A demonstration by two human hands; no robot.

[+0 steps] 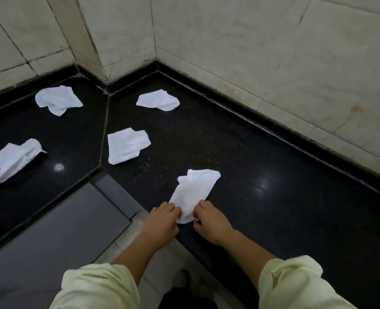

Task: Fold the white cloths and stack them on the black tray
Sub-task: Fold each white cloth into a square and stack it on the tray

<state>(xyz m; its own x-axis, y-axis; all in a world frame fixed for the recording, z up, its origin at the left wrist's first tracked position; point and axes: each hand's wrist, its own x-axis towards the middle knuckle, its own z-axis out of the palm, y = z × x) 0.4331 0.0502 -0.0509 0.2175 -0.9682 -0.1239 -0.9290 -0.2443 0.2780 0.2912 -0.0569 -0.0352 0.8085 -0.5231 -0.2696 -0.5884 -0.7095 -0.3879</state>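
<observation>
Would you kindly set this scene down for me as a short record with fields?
surface: glossy black stone counter, in a corner of off-white tiled wall
held cloth: nearest white cloth, crumpled, on the counter
left hand: pinches its near end
right hand: pinches the same end
other cloths: back-left cloth, back-right cloth, middle cloth, left cloth; all white, apart, unstacked
black tray: not in view

Nearest cloth (194,192): white, rumpled, slanted at worktop (273,219) front, near end pinched by left hand (160,221) & right hand (211,221). 4 more, rumpled: mid cloth (127,145), left cloth (15,159), back-left cloth (57,100), back-right cloth (158,100).
</observation>
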